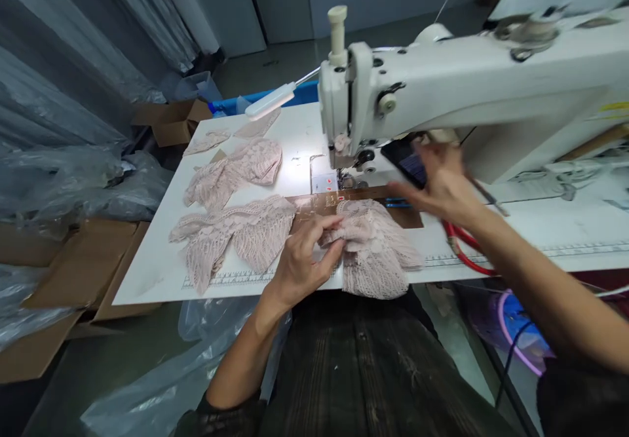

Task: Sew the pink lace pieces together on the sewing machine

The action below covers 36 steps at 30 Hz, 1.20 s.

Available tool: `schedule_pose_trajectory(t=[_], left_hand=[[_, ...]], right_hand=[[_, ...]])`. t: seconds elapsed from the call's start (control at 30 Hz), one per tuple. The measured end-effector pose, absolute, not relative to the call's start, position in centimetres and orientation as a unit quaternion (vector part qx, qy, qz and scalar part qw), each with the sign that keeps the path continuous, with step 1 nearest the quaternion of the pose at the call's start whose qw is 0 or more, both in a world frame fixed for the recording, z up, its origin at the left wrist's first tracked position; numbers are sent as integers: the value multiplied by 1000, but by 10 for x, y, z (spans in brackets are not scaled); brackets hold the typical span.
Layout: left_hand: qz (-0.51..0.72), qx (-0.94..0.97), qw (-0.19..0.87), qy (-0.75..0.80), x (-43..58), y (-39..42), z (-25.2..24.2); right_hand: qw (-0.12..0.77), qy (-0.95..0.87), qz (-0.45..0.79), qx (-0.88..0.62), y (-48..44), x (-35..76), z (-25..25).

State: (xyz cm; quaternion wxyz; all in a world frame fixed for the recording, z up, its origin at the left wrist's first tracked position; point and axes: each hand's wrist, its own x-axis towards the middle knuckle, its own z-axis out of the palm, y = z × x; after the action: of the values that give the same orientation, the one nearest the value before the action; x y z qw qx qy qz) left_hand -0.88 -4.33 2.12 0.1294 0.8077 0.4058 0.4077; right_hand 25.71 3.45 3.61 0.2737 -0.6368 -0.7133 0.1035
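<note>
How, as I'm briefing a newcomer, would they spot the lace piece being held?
Find the white sewing machine, then the near edge of the white table. The lace piece lies there, partly pinched by the left hand; the other lace pieces lie unheld farther left.

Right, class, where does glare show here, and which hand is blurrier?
Head view: glare whitens the tabletop just left of the sewing machine; also head view: the right hand is smeared, the left hand noticeably sharper.
</note>
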Motion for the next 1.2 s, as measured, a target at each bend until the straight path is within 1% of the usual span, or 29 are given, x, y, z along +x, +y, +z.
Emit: schedule_pose_trajectory(t=[0.03,0.1,0.13,0.2,0.27,0.4,0.47,0.57,0.63,0.67,0.73,0.83,0.9,0.97,1.07,1.2], left_hand=[[397,827,121,379,-8,-42,23],[386,854,104,334,-8,-37,27],[386,860,93,320,-8,-34,29],[389,863,70,315,-8,-28,33],[386,862,45,326,-10,-25,37],[362,874,-13,324,-14,-24,43],[348,879,-63,321,-14,-24,44],[346,853,-156,359,-14,-24,40],[357,835,-162,385,-13,-24,34],[371,828,-135,398,-13,-25,30],[413,798,-39,436,-11,-27,21],[485,698,168,499,-5,-32,14],[516,619,309,505,-1,-33,13],[533,553,400,500,2,-33,15],[534,511,443,507,5,-31,18],[499,511,482,508,6,-31,21]], right_hand=[[317,-758,160,-547,19,248,38],[324,-814,294,-382,-6,230,40],[320,-827,320,-333,-14,222,40],[354,-825,320,-304,-23,210,39],[382,-807,314,-322,-24,203,38],[394,-797,287,-357,-20,195,31],[401,-806,222,-375,-20,191,26],[399,-818,113,-400,-20,184,17],[389,-828,77,-397,-20,180,13],[384,-832,63,-396,-19,178,11],[372,-837,17,-401,-17,174,9],[365,-836,-98,-398,-17,166,7],[374,-829,-159,-385,-21,160,6],[385,-821,-185,-380,-27,156,5],[392,-817,-177,-384,-38,156,1],[405,-828,-92,-377,-49,171,-5]])
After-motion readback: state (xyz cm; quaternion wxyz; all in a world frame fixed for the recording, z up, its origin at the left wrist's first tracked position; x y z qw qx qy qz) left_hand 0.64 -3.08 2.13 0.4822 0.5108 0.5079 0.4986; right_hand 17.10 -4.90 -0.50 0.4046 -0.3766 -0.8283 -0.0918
